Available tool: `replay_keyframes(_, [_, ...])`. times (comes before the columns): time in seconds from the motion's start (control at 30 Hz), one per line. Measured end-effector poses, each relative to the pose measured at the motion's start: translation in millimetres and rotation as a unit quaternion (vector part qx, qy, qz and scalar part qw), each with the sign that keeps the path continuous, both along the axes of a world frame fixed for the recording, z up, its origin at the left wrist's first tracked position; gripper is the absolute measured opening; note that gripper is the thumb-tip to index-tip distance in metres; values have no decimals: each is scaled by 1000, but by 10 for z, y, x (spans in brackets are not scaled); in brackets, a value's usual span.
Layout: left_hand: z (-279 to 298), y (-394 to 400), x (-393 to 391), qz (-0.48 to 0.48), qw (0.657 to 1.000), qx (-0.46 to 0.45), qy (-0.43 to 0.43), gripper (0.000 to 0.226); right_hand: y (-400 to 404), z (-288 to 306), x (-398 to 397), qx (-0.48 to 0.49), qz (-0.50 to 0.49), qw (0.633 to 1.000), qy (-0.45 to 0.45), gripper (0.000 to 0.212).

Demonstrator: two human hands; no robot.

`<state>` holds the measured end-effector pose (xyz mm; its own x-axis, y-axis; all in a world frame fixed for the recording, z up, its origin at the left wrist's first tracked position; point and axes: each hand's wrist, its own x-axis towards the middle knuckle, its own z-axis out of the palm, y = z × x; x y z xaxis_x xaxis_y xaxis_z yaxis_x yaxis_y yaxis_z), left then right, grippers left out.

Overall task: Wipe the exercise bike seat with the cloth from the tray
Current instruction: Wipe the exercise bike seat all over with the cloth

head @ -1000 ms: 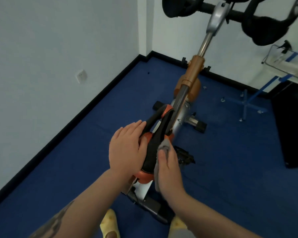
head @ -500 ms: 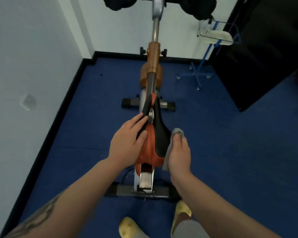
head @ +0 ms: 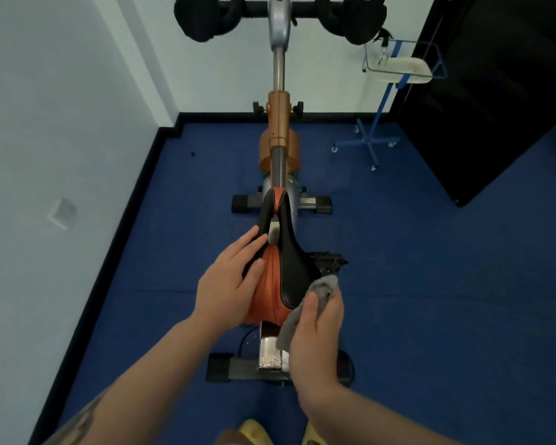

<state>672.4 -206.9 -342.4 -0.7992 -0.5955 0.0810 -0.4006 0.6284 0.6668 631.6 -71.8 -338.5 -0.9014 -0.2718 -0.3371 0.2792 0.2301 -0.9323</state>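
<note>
The exercise bike seat (head: 281, 271), orange and black, points away from me in the middle of the head view. My left hand (head: 230, 285) lies flat against the seat's left side, fingers apart, holding it steady. My right hand (head: 316, 335) grips a grey cloth (head: 321, 289) and presses it against the seat's right rear edge. Part of the cloth hangs down below the hand. The white tray (head: 402, 70) sits on a blue wheeled stand at the back right.
The bike's handlebars (head: 280, 11) and post rise ahead of the seat. A tall black cabinet (head: 495, 91) stands at the right. White walls close the left and back. Blue carpet (head: 430, 284) covers the floor. My yellow slippers (head: 254, 431) show at the bottom.
The camera has swung from a slanted view to face straight along the bike. My right hand with the cloth has slid from the seat's middle to its right rear edge.
</note>
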Motion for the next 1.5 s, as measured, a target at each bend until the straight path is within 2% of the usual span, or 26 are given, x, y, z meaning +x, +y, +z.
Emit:
replay_keyframes(0.07, [-2,4,-1,3,1000,7,7,41,-21,-64,-60,-2,-9,1000,-6,41])
replay_keyframes(0.17, [0,4,-5,5,1000,7,-1,39,-90,-102,-245,11,-20,999,-47,17])
replay_keyframes(0.2, [-2,3,-2,1,1000,4,-1,40,-103,-106,-277,14,-22,998,-54,15])
replay_keyframes(0.3, [-8,-21,6,-15,1000,-5,2,42,-124,-90,-259,21,-31,999,-31,28])
replay_keyframes(0.4, [-22,-60,19,-52,999,2,10,46,-203,-60,-191,19,-87,996,-4,18])
replay_keyframes(0.47, [-11,-111,39,-117,993,-7,1,47,-272,-59,-169,28,-137,990,8,19])
replay_keyframes(0.53, [-7,-213,63,-196,980,-36,-20,49,-327,-70,-131,37,-176,984,6,33])
replay_keyframes(0.63, [23,-509,-23,-314,944,-88,-45,54,-439,-126,34,31,-251,967,14,37])
replay_keyframes(0.73, [0,-722,-306,-401,904,-146,-20,49,-574,-125,279,29,-300,952,45,44])
replay_keyframes(0.8, [-51,-741,-438,-435,892,-121,2,46,-658,-147,405,30,-320,946,47,51])
replay_keyframes(0.9, [-133,-732,-496,-443,895,-28,29,46,-908,-126,595,56,-365,927,68,59])
replay_keyframes(1.0, [-158,-747,-501,-440,897,-11,47,45,-1312,-110,885,59,-390,915,80,65])
replay_keyframes(1.13, [-154,-743,-510,-442,895,2,62,44,-1563,-88,968,45,-395,916,47,69])
replay_keyframes(1.33, [-186,-751,-527,-437,896,-2,72,43,-1220,-129,333,49,-539,840,36,60])
replay_keyframes(1.5, [-194,-753,-526,-436,896,10,77,43,-1610,-89,813,53,-485,869,84,65])
